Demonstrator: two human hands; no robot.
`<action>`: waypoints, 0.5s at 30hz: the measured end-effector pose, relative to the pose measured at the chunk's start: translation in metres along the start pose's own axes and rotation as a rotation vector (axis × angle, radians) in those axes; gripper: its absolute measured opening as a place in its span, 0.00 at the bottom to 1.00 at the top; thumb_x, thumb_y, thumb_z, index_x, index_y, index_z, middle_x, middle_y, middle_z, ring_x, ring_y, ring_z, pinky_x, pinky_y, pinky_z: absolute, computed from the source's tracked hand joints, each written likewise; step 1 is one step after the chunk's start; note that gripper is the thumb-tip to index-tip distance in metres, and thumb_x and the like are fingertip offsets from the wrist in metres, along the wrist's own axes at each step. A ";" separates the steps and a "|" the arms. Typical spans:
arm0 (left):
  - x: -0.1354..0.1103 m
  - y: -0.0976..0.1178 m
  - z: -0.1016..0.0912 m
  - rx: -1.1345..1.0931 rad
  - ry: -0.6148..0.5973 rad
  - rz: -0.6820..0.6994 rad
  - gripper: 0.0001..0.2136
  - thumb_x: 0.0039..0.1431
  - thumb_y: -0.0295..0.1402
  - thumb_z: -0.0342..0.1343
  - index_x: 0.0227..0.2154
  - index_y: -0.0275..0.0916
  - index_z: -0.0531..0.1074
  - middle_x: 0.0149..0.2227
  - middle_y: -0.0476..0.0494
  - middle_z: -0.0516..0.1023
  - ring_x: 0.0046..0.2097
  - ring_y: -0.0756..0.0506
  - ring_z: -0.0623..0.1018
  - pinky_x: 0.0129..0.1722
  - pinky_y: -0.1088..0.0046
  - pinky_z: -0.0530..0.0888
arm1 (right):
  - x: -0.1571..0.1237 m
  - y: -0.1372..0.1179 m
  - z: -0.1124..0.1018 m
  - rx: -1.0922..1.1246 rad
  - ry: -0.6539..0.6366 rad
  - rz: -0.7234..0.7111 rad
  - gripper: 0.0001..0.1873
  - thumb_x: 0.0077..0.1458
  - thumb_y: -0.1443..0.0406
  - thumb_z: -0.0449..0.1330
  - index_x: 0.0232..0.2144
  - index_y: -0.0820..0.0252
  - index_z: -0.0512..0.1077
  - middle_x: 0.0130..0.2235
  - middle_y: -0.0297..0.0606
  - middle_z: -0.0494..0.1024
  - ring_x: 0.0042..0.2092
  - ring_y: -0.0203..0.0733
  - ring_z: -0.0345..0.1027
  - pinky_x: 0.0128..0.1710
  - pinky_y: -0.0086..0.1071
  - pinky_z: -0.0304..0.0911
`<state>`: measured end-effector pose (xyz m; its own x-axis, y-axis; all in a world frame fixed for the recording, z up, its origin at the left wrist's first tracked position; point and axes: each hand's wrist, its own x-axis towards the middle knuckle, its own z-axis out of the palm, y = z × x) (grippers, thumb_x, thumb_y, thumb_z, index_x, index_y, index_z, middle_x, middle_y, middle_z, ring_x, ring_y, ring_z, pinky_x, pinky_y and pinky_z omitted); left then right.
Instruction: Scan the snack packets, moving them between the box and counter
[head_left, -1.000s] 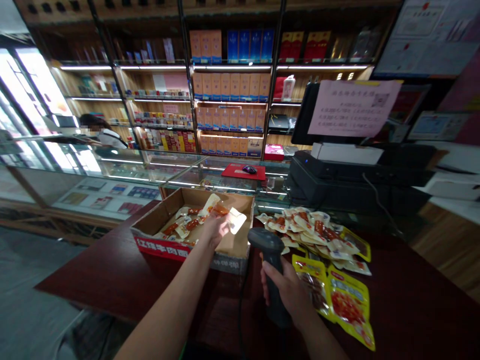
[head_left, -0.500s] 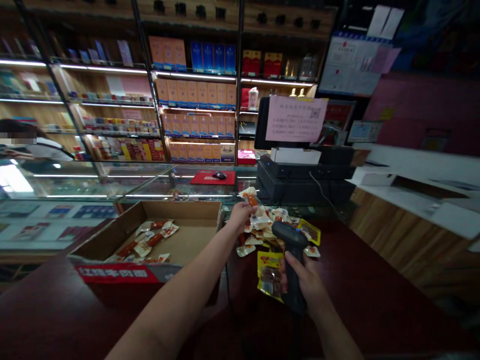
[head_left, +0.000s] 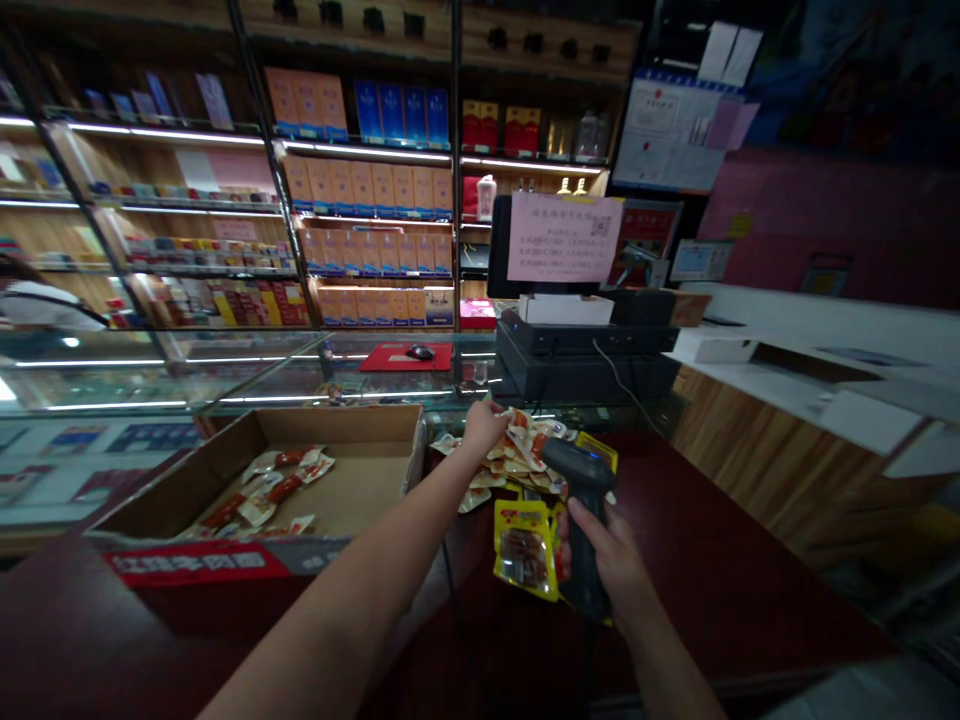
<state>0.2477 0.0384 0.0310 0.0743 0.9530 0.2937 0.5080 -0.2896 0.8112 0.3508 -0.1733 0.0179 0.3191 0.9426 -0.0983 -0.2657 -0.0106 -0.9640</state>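
Observation:
My right hand (head_left: 611, 555) is wrapped round the grip of a black barcode scanner (head_left: 579, 465), whose head points left over a heap of packets. My left hand (head_left: 484, 425) reaches to the far side of the heap, fingers closed at a white-and-clear sausage packet (head_left: 517, 425); its fingertips are partly hidden and small. More sausage packets (head_left: 499, 465) lie piled below and to the right of that hand. In front of the heap lies a yellow snack packet (head_left: 525, 550) with a clear window, its right side near the scanner grip.
An open cardboard box (head_left: 360, 480) on the left holds several sausage packets (head_left: 274, 485). Behind the heap stand a cash register (head_left: 589, 355) and a glass counter with a mouse (head_left: 420, 352) on a red pad. A person (head_left: 49, 303) is at far left.
The view has turned slightly right, shifting the scene left. My left hand's raised sausage packet is lower, close to the heap. My right hand still holds the scanner.

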 end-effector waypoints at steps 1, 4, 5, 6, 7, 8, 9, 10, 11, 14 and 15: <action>-0.001 -0.002 -0.005 0.000 0.013 0.015 0.06 0.44 0.31 0.60 0.25 0.35 0.74 0.30 0.39 0.77 0.35 0.44 0.74 0.37 0.71 0.67 | 0.001 0.001 0.003 -0.002 -0.007 0.000 0.22 0.37 0.48 0.65 0.23 0.58 0.64 0.13 0.27 0.66 0.13 0.34 0.59 0.12 0.27 0.58; -0.004 -0.012 -0.027 0.014 0.042 0.032 0.06 0.45 0.33 0.59 0.25 0.34 0.74 0.28 0.40 0.76 0.34 0.44 0.74 0.37 0.70 0.67 | 0.003 0.007 0.015 0.017 -0.042 -0.005 0.24 0.36 0.49 0.66 0.29 0.58 0.65 0.14 0.25 0.67 0.13 0.33 0.58 0.11 0.27 0.58; -0.004 -0.018 -0.036 0.023 0.051 0.028 0.06 0.46 0.33 0.59 0.25 0.35 0.74 0.27 0.40 0.76 0.34 0.45 0.74 0.37 0.70 0.67 | 0.003 0.010 0.021 0.027 -0.059 -0.005 0.24 0.37 0.49 0.66 0.31 0.58 0.66 0.15 0.25 0.67 0.13 0.33 0.58 0.11 0.27 0.58; -0.004 -0.025 -0.046 0.037 0.064 0.019 0.07 0.46 0.34 0.59 0.25 0.35 0.74 0.27 0.41 0.76 0.33 0.45 0.74 0.37 0.70 0.67 | 0.004 0.013 0.027 0.032 -0.079 -0.001 0.24 0.38 0.50 0.66 0.33 0.58 0.66 0.17 0.25 0.68 0.14 0.32 0.59 0.12 0.27 0.59; -0.004 -0.033 -0.058 0.053 0.081 0.009 0.07 0.45 0.34 0.59 0.25 0.35 0.74 0.27 0.41 0.76 0.33 0.45 0.74 0.37 0.71 0.67 | 0.004 0.016 0.034 0.033 -0.101 0.005 0.24 0.39 0.50 0.65 0.34 0.58 0.65 0.18 0.25 0.68 0.15 0.32 0.60 0.12 0.26 0.59; -0.004 -0.043 -0.070 0.069 0.100 -0.003 0.06 0.45 0.34 0.59 0.24 0.35 0.74 0.27 0.41 0.76 0.33 0.45 0.73 0.37 0.71 0.67 | 0.004 0.020 0.042 0.025 -0.125 0.013 0.24 0.39 0.51 0.65 0.35 0.58 0.65 0.18 0.25 0.68 0.15 0.32 0.60 0.12 0.26 0.59; -0.003 -0.053 -0.084 0.086 0.119 -0.020 0.06 0.45 0.34 0.59 0.24 0.35 0.74 0.27 0.42 0.75 0.33 0.46 0.73 0.36 0.71 0.67 | 0.003 0.023 0.049 0.011 -0.154 0.021 0.24 0.40 0.51 0.65 0.34 0.58 0.65 0.18 0.26 0.69 0.15 0.32 0.60 0.12 0.26 0.59; -0.002 -0.065 -0.100 0.104 0.133 -0.042 0.06 0.45 0.34 0.60 0.23 0.36 0.74 0.27 0.42 0.75 0.32 0.46 0.73 0.36 0.72 0.67 | 0.003 0.026 0.057 -0.007 -0.187 0.027 0.23 0.40 0.50 0.65 0.33 0.59 0.65 0.19 0.26 0.69 0.16 0.32 0.60 0.12 0.25 0.59; 0.000 -0.078 -0.116 0.126 0.139 -0.066 0.06 0.44 0.34 0.60 0.23 0.36 0.74 0.26 0.43 0.75 0.32 0.46 0.73 0.35 0.72 0.67 | 0.002 0.029 0.065 -0.031 -0.218 0.035 0.23 0.40 0.50 0.64 0.32 0.59 0.65 0.19 0.26 0.69 0.16 0.32 0.61 0.12 0.25 0.59; 0.006 -0.122 -0.173 0.251 0.107 -0.159 0.07 0.41 0.34 0.62 0.21 0.36 0.73 0.24 0.44 0.75 0.31 0.45 0.73 0.34 0.73 0.66 | -0.001 0.037 0.086 -0.096 -0.283 0.051 0.21 0.41 0.50 0.63 0.30 0.59 0.64 0.19 0.27 0.68 0.16 0.32 0.61 0.12 0.26 0.60; 0.007 -0.137 -0.193 0.316 0.078 -0.187 0.07 0.40 0.35 0.62 0.20 0.36 0.73 0.24 0.44 0.75 0.31 0.45 0.73 0.34 0.73 0.67 | -0.002 0.039 0.093 -0.107 -0.297 0.059 0.21 0.42 0.50 0.63 0.31 0.59 0.64 0.19 0.27 0.68 0.16 0.32 0.60 0.12 0.26 0.60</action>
<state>0.0131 0.0677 0.0198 -0.1042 0.9737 0.2027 0.7473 -0.0578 0.6620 0.2554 -0.1442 0.0031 0.0221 0.9954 -0.0935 -0.1737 -0.0883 -0.9808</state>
